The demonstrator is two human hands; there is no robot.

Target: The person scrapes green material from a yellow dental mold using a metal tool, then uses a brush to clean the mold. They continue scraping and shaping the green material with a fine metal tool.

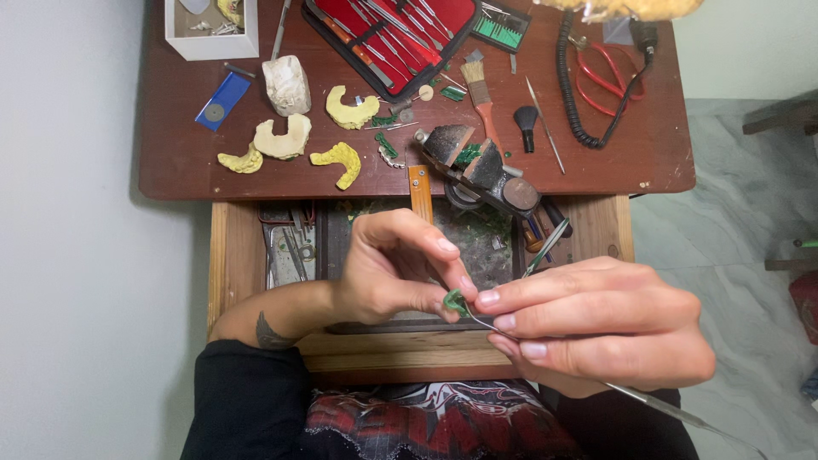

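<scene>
Two hands meet over an open wooden drawer (239,255) below the worktop (187,162). The left hand (392,268) pinches a small green wax piece (455,302) between thumb and fingertips, closed on it, while the right hand (596,328) grips a thin metal instrument (656,406) like a pen, its fine tip touching the green piece and its handle running back past the wrist toward the lower right. The green piece sits right where the two hands come together, above the drawer's front edge. On the worktop lie several yellow and pale plaster dental casts (285,136) at the left, well apart from the hands, with a white block (286,83) just behind them. A red-lined case of metal tools (396,34) lies open at the top centre, a small brush with an orange handle (480,89) beside it, and a black coiled cord (573,85) runs along the right, near red-handled pliers (607,77). A dark clamp-like fixture (477,166) sits at the worktop's front edge, just beyond the hands.
</scene>
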